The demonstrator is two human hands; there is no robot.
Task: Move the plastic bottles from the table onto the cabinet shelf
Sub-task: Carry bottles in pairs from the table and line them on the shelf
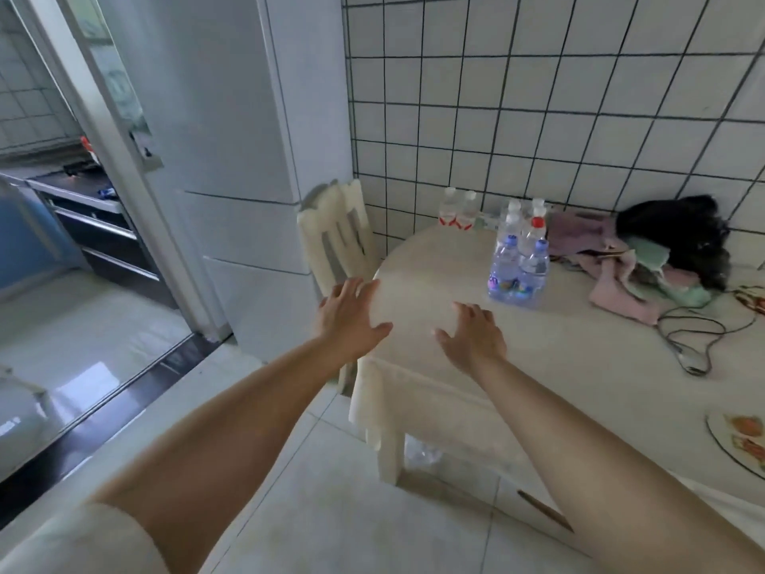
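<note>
**Bottles standing on the table**

A tight cluster of clear plastic bottles (519, 254) stands upright on the white-covered table (434, 258), toward its far side. The two nearest have blue caps and bluish labels; behind them are one with a red cap and several with white caps, touching or nearly so. Two more small bottles (457, 211) – white caps, red-marked labels – stand side by side at the tiled wall, apart from the cluster.
</note>
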